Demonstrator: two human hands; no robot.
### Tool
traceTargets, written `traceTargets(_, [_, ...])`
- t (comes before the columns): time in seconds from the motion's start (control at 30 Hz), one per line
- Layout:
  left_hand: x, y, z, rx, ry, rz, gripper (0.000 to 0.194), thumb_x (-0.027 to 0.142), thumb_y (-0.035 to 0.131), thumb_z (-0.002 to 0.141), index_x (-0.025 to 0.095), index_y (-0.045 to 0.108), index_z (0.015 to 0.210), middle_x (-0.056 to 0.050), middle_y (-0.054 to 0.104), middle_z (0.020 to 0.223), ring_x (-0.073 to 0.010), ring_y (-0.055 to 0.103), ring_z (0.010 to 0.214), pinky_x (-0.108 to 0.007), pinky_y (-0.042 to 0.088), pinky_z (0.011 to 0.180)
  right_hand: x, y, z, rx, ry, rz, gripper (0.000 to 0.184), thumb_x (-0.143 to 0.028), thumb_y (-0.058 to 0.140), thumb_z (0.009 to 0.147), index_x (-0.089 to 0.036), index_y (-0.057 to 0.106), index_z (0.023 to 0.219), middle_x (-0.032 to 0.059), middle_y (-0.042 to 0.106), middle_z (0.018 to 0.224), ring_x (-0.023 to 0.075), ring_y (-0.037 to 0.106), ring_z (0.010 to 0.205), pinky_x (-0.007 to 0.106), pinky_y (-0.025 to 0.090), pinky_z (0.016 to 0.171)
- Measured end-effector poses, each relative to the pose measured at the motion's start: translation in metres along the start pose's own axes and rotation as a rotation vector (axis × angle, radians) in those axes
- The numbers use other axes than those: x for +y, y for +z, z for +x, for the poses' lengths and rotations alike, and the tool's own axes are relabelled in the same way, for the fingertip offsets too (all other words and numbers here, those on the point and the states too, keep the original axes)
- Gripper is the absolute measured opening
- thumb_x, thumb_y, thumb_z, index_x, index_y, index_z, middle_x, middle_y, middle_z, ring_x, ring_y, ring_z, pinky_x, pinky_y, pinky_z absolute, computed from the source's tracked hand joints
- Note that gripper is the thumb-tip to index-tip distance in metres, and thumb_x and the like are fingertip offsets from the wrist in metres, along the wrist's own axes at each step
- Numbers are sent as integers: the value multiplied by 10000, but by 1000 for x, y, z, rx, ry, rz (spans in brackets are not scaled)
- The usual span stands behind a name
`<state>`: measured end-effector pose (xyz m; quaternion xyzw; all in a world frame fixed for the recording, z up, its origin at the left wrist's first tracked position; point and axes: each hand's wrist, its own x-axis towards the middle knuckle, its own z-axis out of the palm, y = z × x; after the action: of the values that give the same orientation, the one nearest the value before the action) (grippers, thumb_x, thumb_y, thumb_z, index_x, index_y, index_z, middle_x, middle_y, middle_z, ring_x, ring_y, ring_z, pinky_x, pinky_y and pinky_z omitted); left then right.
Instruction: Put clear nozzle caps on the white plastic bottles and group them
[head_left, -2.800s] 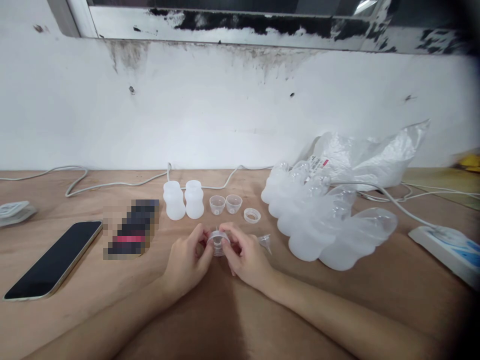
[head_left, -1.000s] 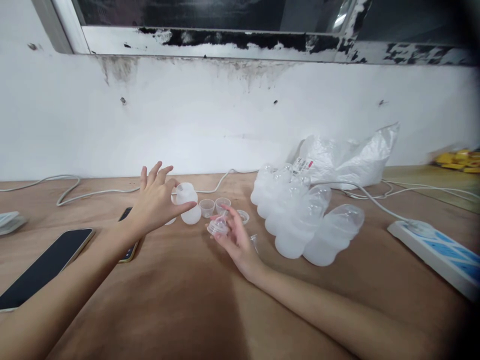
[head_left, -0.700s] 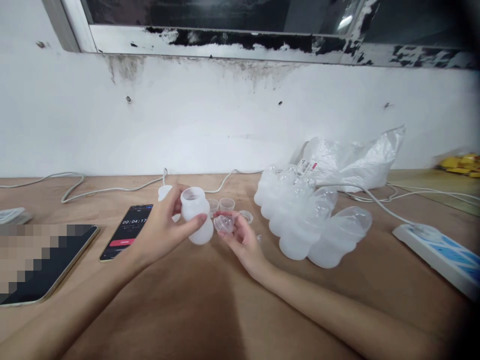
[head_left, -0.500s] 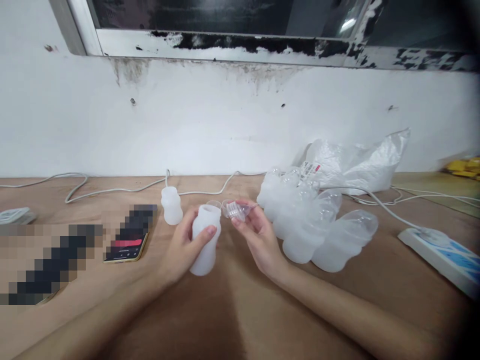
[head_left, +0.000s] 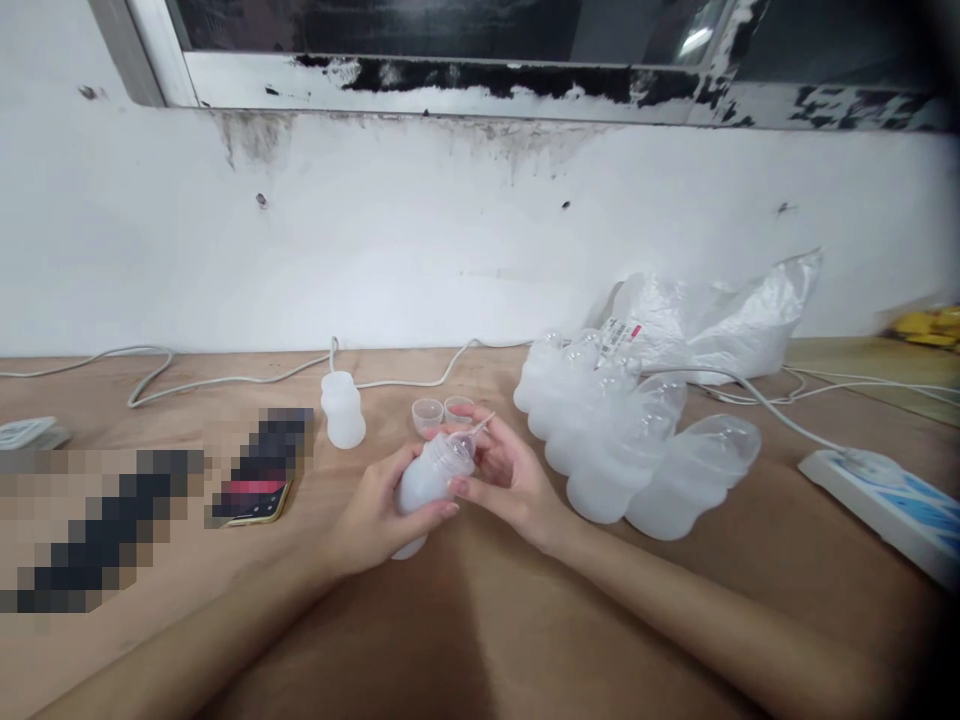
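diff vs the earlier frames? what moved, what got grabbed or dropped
The left hand let go of the cap, reached out, took one bottle from the standing pair and brought it near. The right hand kept the cap and now sets it on the bottle's mouth. The other bottle, two cups, bagged bottles and cables stayed put.

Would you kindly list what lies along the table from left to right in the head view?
Phone → standing bottle → left hand holding a bottle → right hand → bagged bottles → power strip.
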<state>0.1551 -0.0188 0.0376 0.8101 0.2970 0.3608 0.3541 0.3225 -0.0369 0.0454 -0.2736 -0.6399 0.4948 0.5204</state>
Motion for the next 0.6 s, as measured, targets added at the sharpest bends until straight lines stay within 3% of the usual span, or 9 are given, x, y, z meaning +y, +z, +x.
traceTargets(0.3, [-3,4,-1,27,12,44,312,309,548,745,139,501,1001,-32,605,843,-157,554,719,-254,440,637,-3,0,-2,-17,-16,-204,499,-276,650,713,-233,404,1144,60,595,1102,196,520,1065,391,348,958])
traceTargets(0.47, [-1,5,-1,48,41,24,319,285,532,746,137,477,1024,-57,597,931,-174,556,799,-270,443,698,-5,2,-2,26,-4,-270,435,-272,646,713,-231,466,1106,52,594,1095,204,513,1058,397,361,939])
traceTargets(0.6, [-1,6,-2,54,37,39,283,295,531,750,139,484,981,-38,594,857,-155,545,734,-249,439,648,-4,3,-3,70,14,-336,411,-301,659,691,-223,517,1069,55,583,1098,217,517,1028,400,385,913])
